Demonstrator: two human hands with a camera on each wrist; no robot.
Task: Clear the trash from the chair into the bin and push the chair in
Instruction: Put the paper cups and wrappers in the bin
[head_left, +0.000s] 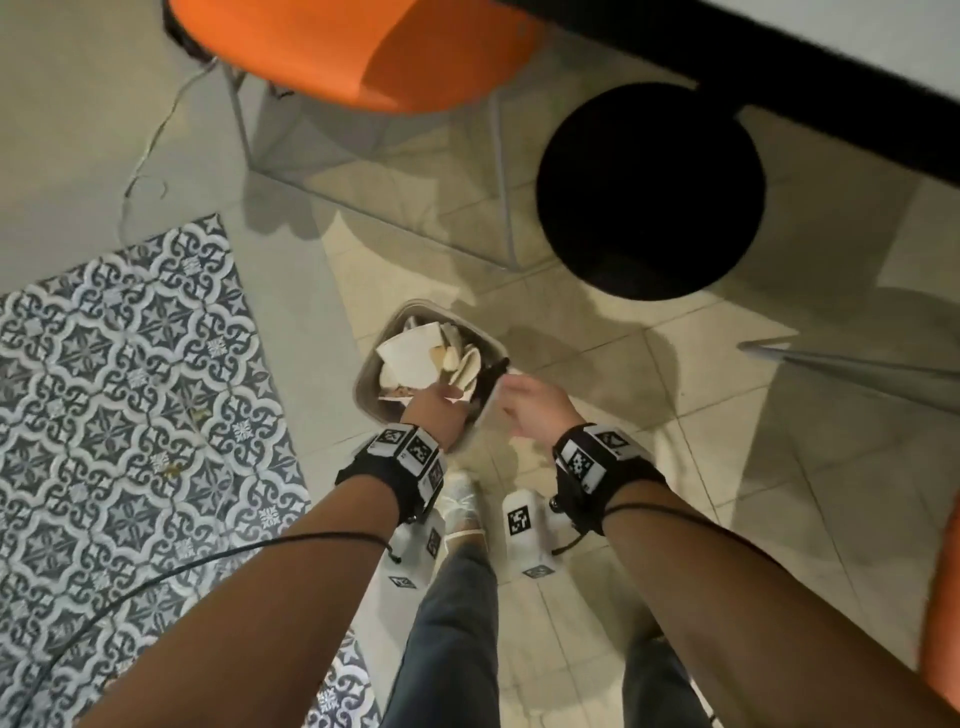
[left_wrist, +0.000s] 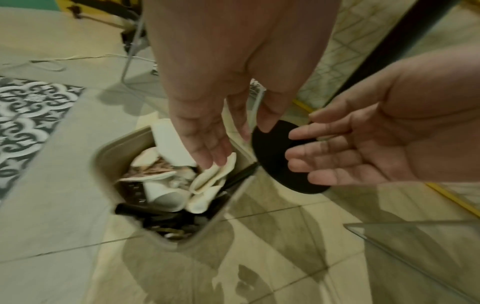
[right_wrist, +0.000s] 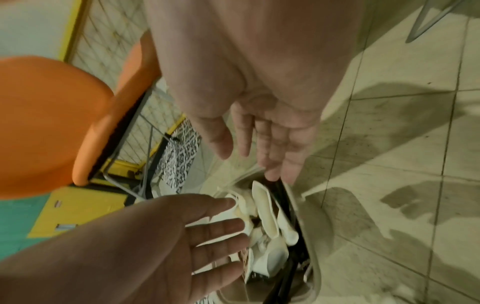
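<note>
A beige bin stands on the tiled floor in front of my feet, filled with white paper plates, cups and dark scraps. My left hand hangs open over the bin's near side. Its fingertips are just above or touching a folded white plate; I cannot tell which. My right hand is open too, palm toward the left hand, at the bin's right rim, and holds nothing. The orange chair stands beyond the bin; the part of its seat in view is bare.
A round black base sits on the floor to the right of the chair, under a dark-edged table. A patterned rug lies on the left, with a thin cable behind it. Another chair's metal leg reaches in from the right.
</note>
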